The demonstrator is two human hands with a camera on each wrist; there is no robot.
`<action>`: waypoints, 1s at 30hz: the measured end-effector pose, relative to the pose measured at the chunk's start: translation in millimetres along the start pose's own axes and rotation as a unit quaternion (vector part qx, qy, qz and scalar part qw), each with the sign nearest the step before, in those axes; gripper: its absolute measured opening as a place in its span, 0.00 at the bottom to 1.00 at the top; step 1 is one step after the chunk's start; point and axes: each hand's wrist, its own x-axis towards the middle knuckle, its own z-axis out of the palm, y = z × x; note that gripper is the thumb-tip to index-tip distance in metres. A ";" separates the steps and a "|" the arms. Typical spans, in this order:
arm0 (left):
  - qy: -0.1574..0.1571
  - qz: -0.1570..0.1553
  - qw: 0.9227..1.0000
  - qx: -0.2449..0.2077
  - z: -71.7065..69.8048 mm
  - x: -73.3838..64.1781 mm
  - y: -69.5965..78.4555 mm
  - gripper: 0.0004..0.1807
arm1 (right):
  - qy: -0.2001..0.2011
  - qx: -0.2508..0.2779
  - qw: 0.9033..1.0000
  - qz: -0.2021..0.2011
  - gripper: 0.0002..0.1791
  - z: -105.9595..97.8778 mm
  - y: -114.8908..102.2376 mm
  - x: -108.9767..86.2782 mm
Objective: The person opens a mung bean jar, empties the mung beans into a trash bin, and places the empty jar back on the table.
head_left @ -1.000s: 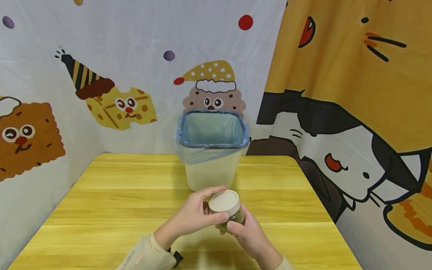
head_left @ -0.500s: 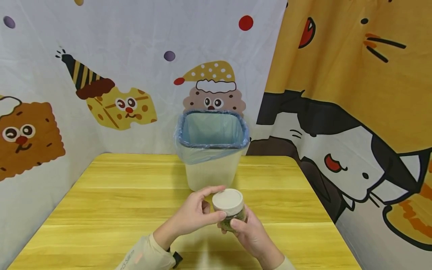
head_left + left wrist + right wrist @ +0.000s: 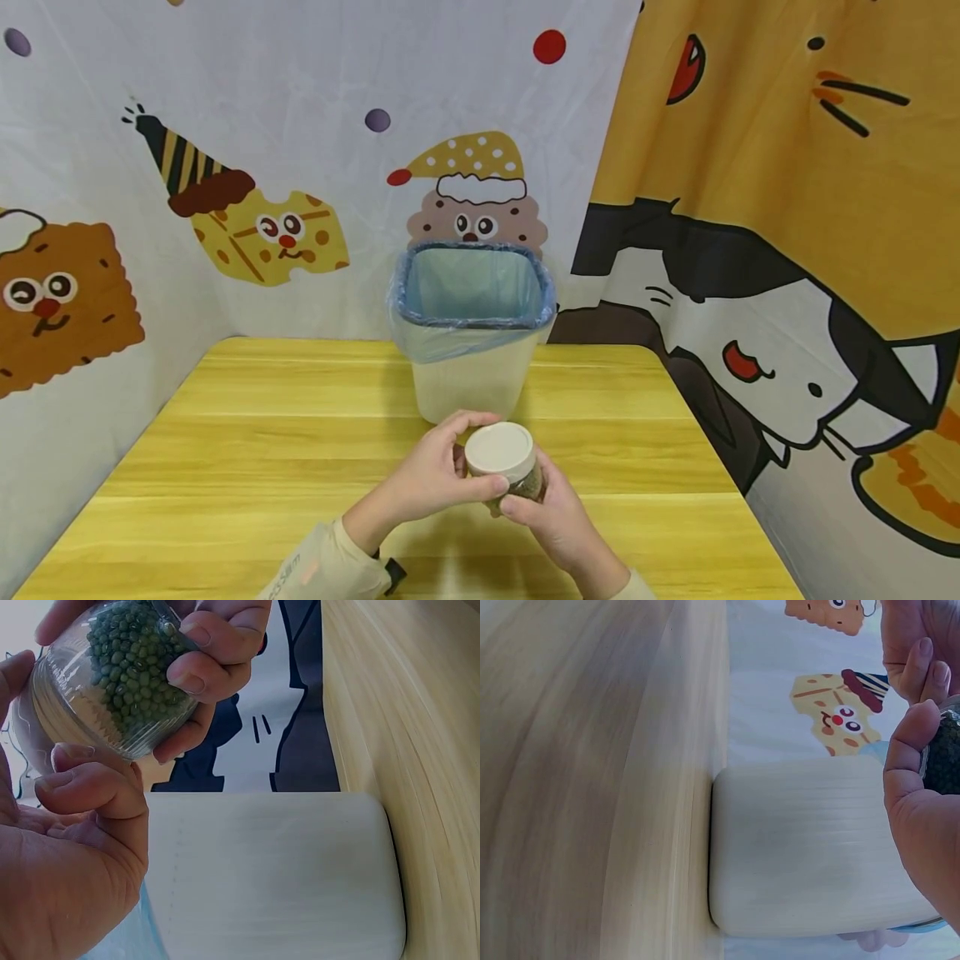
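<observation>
A small clear jar of green mung beans with a pale screw lid is held above the near part of the table. My right hand grips the glass body, its thumb on the near side and its fingers wrapped behind. With my left hand I hold the lid, thumb on the near edge and fingers round the far side. The left wrist view shows the jar tipped, beans lying toward its base and the lid at the left palm. Only an edge of the dark-looking glass shows in the right wrist view.
Behind the hands a cream bin stands on the yellow wood-grain table. A blue plastic liner is folded over its rim. Cartoon-printed curtains hang at the back and sides.
Half a second ago the jar leaned right, away from the left palm. Now it has swung back left, deeper between the left thumb and fingers, much as one second ago.
</observation>
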 end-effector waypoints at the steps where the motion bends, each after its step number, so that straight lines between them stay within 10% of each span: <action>1: -0.004 -0.002 1.000 -0.007 0.2 -0.2 -0.1 0.40 | 0.001 0.001 1.000 0.000 0.42 0.3 -0.3 -0.1; 30: 0.104 0.017 0.994 -0.032 -10.3 -3.4 -6.6 0.39 | 0.071 -0.031 0.997 -0.012 0.46 -1.7 1.5 -3.8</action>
